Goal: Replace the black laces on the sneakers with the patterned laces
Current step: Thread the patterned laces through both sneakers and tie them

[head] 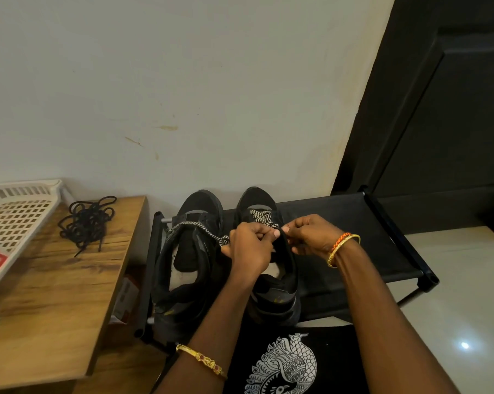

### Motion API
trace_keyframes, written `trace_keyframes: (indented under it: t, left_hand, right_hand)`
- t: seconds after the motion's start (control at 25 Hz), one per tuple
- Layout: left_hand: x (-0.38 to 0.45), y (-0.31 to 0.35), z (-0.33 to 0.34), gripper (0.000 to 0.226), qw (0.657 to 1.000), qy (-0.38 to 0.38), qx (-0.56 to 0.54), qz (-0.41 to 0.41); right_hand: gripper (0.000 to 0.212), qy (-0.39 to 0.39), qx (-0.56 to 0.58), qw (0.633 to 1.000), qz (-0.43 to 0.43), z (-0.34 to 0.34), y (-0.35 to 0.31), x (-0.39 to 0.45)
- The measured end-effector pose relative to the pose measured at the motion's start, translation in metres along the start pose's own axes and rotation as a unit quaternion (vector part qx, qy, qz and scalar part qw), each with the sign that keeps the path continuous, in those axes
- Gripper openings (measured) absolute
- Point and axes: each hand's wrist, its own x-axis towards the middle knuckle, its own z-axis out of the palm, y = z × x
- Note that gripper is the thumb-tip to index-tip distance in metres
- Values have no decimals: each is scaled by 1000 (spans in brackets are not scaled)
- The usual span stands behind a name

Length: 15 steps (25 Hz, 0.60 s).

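Note:
Two black sneakers stand side by side on a low black rack (339, 223), toes toward the wall. The right sneaker (277, 285) has a black-and-white patterned lace (261, 216) crossed through its front eyelets. My left hand (248, 248) and my right hand (311, 237) meet over its tongue, fingers curled and pinching the lace. One strand of the patterned lace (196, 224) runs from my left hand across the left sneaker (183, 265), which has no lacing. The removed black laces (88, 220) lie in a tangled heap on the wooden table.
A wooden table (49, 308) stands left of the rack, with a white perforated plastic tray (15, 220) on its far left. A pale wall lies behind. A dark door (444, 109) is at the right. Light floor tiles (453, 280) spread right of the rack.

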Motion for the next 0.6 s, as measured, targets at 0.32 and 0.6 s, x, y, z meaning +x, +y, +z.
trace_keyframes:
  t: [0.32, 0.6]
  left_hand:
    - [-7, 3, -10, 10, 984, 18, 168, 54]
    - [-12, 6, 1, 7, 997, 47, 59, 4]
  right_hand:
    - [27, 26, -91, 995, 11, 7, -2, 2]
    - [14, 19, -11, 998, -60, -1, 1, -15]
